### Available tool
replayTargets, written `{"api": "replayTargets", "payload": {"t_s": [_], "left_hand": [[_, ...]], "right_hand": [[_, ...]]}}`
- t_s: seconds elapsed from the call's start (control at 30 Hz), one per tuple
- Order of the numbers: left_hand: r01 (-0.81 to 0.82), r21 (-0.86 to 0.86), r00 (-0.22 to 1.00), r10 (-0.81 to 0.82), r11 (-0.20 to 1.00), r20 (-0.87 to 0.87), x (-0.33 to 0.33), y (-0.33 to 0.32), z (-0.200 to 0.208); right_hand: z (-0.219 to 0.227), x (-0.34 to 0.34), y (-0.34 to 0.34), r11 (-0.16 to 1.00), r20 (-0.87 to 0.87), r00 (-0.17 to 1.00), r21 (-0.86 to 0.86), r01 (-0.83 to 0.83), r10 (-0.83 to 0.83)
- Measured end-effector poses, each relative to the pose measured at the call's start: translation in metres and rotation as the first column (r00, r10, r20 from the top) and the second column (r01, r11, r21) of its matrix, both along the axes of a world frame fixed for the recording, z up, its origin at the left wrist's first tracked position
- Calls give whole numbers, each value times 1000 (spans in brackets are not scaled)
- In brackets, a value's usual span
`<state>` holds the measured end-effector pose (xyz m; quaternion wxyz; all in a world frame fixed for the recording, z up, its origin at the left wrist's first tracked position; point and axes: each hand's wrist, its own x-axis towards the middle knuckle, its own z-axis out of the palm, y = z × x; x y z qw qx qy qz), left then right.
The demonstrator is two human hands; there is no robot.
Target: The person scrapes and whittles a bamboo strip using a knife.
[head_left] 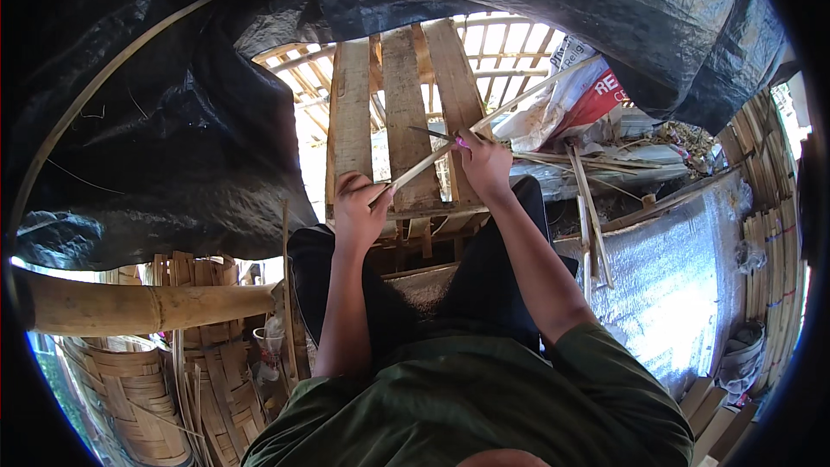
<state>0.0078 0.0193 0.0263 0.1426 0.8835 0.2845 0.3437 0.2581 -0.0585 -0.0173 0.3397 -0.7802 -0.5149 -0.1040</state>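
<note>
A long pale bamboo strip (424, 163) runs slantwise from my left hand up past my right hand toward the far right. My left hand (359, 210) is closed round its near end, above the front of a wooden plank bench (350, 121). In my closed right hand (486, 163) is a knife, whose thin dark blade (429, 132) points left, close to the strip. Something pink shows by the right thumb; whether it is a wrap or part of the handle I cannot tell. The knife's handle is mostly hidden in my fingers.
Black plastic sheeting (164, 138) hangs at the left and overhead. A printed white and red sack (571, 104) lies at the far right, near loose bamboo strips (590, 216). A thick bamboo pole (156, 304) and woven bamboo (130, 389) are at the left. Silvery sheeting (666, 277) covers the right side.
</note>
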Motion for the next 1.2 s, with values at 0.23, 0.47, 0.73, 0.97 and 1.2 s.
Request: {"api": "replayTargets", "payload": {"t_s": [0.23, 0.47, 0.73, 0.97, 1.2], "left_hand": [[45, -172, 999, -49, 984, -16, 8, 16, -4], [163, -247, 985, -170, 955, -6, -5, 21, 2], [168, -171, 983, -178, 971, -45, -14, 26, 8], [59, -199, 997, -50, 978, 53, -13, 27, -9], [104, -233, 995, -99, 967, 32, -16, 32, -6]], "right_hand": [[-3, 3, 4, 998, -64, 997, 31, 46, -44], [0, 4, 3, 998, -30, 998, 25, 54, -53], [7, -2, 8, 999, -64, 997, -11, 42, -43], [4, -2, 11, 997, -60, 997, -54, 49, -52], [4, -1, 13, 996, -78, 996, -76, 41, -47]]}}
